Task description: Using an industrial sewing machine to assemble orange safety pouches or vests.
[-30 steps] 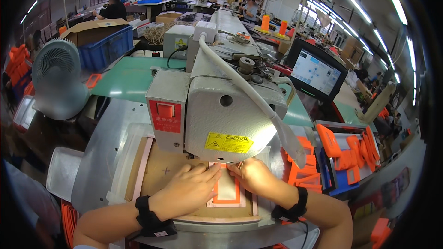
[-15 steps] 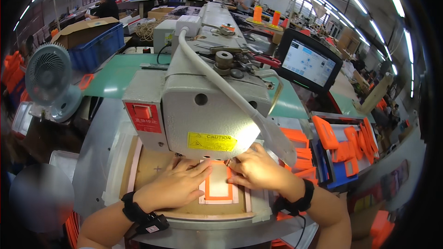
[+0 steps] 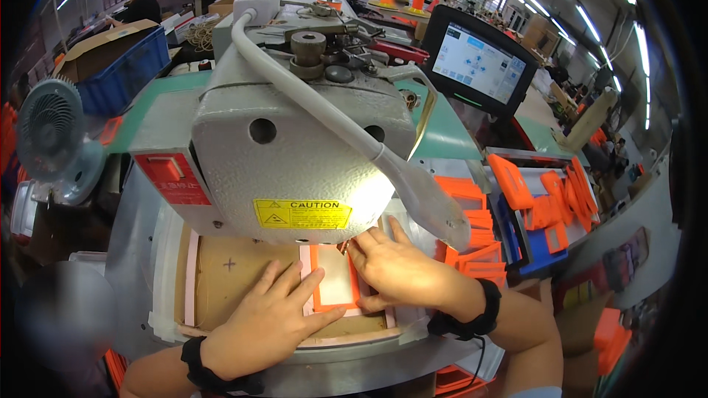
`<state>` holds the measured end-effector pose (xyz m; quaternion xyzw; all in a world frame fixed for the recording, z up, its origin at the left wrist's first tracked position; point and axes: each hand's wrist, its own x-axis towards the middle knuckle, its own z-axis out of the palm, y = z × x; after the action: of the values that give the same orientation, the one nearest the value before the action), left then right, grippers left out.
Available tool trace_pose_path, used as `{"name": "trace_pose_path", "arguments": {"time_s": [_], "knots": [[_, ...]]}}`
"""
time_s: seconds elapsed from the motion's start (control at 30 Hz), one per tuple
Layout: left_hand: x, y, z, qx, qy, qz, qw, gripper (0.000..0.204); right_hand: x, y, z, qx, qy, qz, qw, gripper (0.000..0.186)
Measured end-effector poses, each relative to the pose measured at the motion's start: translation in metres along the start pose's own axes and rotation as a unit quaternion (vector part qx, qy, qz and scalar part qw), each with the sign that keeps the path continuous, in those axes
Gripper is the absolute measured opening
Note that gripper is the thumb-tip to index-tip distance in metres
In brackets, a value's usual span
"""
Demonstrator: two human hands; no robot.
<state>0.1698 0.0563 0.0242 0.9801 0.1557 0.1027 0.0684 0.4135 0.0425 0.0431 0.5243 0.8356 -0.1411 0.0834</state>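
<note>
An orange rectangular frame (image 3: 353, 289) with a pale panel inside it lies flat on a tan board (image 3: 228, 280), under the head of a grey industrial sewing machine (image 3: 295, 162). My left hand (image 3: 265, 320) is open, fingers spread, over the board and the frame's left edge; its thumb reaches along the frame's near edge. On the frame's right side rests my right hand (image 3: 405, 269), its fingers apart and thumb at the near right corner. The machine head hides the far end of the frame and the needle area. Both wrists wear black bands.
Stacked orange frames (image 3: 472, 221) lie to the right, beside a blue tray (image 3: 549, 241) with more orange pieces. A lit touchscreen (image 3: 479, 62) stands behind them. A fan (image 3: 51, 129) and a blue crate (image 3: 125, 77) are at left. A flexible lamp arm (image 3: 324, 103) crosses the machine head.
My left hand has drawn back toward me and spread its fingers. My right hand stays by the frame's right side, fingers more extended. The view has moved closer to the machine.
</note>
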Motion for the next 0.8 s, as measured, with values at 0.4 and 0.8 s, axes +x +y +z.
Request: {"name": "trace_pose_path", "arguments": {"time_s": [0.4,0.8], "knots": [[0.013,0.003,0.001,-0.105,-0.023,-0.031,0.994,0.040,-0.082,0.014,-0.004,0.057,0.232,0.023,0.971,0.080],[0.010,0.016,-0.002,-0.092,-0.041,-0.060,0.993,0.051,-0.363,-0.022,0.285,0.025,0.098,0.562,0.821,0.019]]}}
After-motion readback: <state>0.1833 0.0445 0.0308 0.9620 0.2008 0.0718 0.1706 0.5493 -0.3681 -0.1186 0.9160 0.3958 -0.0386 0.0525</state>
